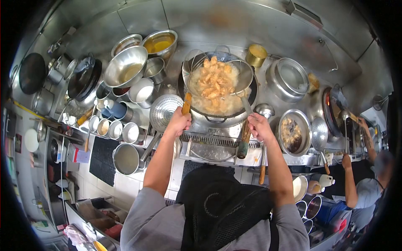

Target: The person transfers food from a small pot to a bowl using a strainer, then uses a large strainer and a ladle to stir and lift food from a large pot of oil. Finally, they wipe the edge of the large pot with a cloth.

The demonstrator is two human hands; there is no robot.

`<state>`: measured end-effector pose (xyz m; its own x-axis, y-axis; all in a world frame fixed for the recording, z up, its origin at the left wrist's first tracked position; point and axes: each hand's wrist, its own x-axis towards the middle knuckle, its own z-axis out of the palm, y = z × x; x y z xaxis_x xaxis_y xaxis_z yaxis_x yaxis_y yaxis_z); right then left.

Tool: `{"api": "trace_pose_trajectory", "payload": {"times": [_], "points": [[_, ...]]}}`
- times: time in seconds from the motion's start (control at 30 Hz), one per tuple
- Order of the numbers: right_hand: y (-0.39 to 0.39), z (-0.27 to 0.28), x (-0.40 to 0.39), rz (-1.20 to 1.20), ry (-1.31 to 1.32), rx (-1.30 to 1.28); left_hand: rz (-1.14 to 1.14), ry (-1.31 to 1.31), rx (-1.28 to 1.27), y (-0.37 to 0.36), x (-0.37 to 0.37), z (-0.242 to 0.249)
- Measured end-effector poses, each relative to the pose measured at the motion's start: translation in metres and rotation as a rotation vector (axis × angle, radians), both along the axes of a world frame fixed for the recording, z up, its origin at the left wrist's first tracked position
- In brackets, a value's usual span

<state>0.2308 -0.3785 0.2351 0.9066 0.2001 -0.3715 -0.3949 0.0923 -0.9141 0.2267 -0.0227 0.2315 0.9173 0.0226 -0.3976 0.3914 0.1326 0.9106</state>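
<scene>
Fried pieces (212,79) lie in foaming oil in a large wok (181,90) at the centre. My left hand (179,122) is closed round the wooden handle (186,103) of a wire strainer, whose head reaches over the wok's left side. My right hand (259,126) grips the metal handle (246,104) of a second strainer (245,75), which spans the wok's right side. A perforated ladle (164,112) rests just left of my left hand. Near my right hand lie a metal ladle (264,109) and a dark-tipped wooden tool (243,146).
Metal bowls (125,69) and seasoning cups (115,129) stand at the left. To the right are a lidded pot (289,79), a pan of dark oil (294,133) and another perforated ladle (319,134). A co-worker (364,192) works at the far right.
</scene>
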Motion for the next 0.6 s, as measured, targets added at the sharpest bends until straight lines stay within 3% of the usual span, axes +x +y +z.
{"api": "trace_pose_trajectory", "payload": {"times": [0.07, 0.13, 0.17, 0.23, 0.33, 0.47, 0.57, 0.6], "points": [[-0.003, 0.012, -0.004, 0.019, -0.020, -0.046, 0.004, -0.008, 0.038, 0.000, -0.004, -0.001], [-0.007, 0.017, -0.008, 0.028, -0.012, -0.065, 0.017, -0.102, 0.409, -0.001, -0.005, -0.013], [-0.011, 0.017, -0.010, 0.024, -0.024, -0.081, 0.020, -0.100, 0.408, 0.001, -0.004, -0.020], [-0.011, 0.025, -0.014, 0.017, -0.052, -0.150, -0.001, -0.190, 0.728, 0.004, -0.001, -0.023], [-0.009, 0.037, -0.021, 0.026, -0.069, -0.227, 0.000, -0.230, 0.824, -0.007, -0.003, -0.012], [0.002, 0.048, -0.030, 0.031, -0.099, -0.310, -0.012, -0.285, 0.864, -0.024, -0.001, -0.017], [0.012, 0.058, -0.034, 0.050, -0.178, -0.437, -0.024, -0.081, 0.420, -0.031, 0.015, -0.038], [0.016, 0.063, -0.036, 0.036, -0.198, -0.492, -0.018, -0.079, 0.423, -0.035, 0.014, -0.036]]}}
